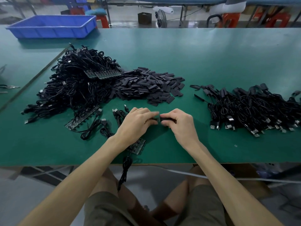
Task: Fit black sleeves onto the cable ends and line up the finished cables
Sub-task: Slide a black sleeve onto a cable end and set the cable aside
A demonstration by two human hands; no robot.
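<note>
Here, head view only:
Left hand [137, 122]: fingers pinched shut on a cable end [154, 119], low over the green table [211, 62].
Right hand [178, 122]: curled closed around a black sleeve [167, 119], its mouth meeting that cable end.
Loose sleeves [149, 85]: heaped beyond the hands.
Unsleeved cables [76, 82]: big tangle, far left.
Finished cables [254, 108]: lying together at right.
Blue bin [52, 26]: far-left corner.

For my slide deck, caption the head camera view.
Left hand and right hand fit a black sleeve onto a cable end.
</note>
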